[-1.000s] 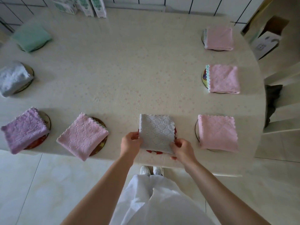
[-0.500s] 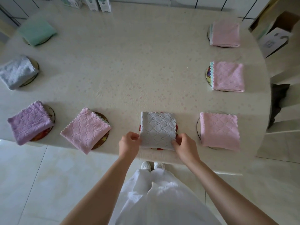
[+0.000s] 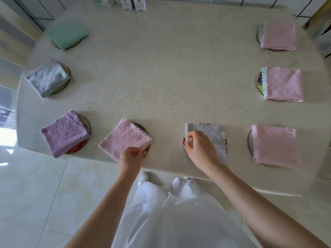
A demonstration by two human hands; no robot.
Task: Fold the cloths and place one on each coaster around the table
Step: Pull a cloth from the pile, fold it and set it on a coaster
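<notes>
A folded grey cloth (image 3: 215,138) lies on a red coaster (image 3: 184,140) near the table's front edge. My right hand (image 3: 201,150) rests over its left part, with thumb and forefinger pinching the cloth's left edge. To the left, a folded pink cloth (image 3: 123,138) sits askew on a dark-rimmed coaster (image 3: 143,128). My left hand (image 3: 131,158) grips that cloth's near corner with curled fingers.
More folded cloths sit on coasters around the cream table (image 3: 161,77): purple (image 3: 64,133), pale grey (image 3: 47,77), green (image 3: 66,34), and three pink (image 3: 275,145) (image 3: 283,85) (image 3: 277,35). Cartons (image 3: 125,2) stand at the far edge.
My left hand let go of the grey cloth and moved left to the pink cloth's near corner. My right hand shifted from the grey cloth's right corner to its left edge.
</notes>
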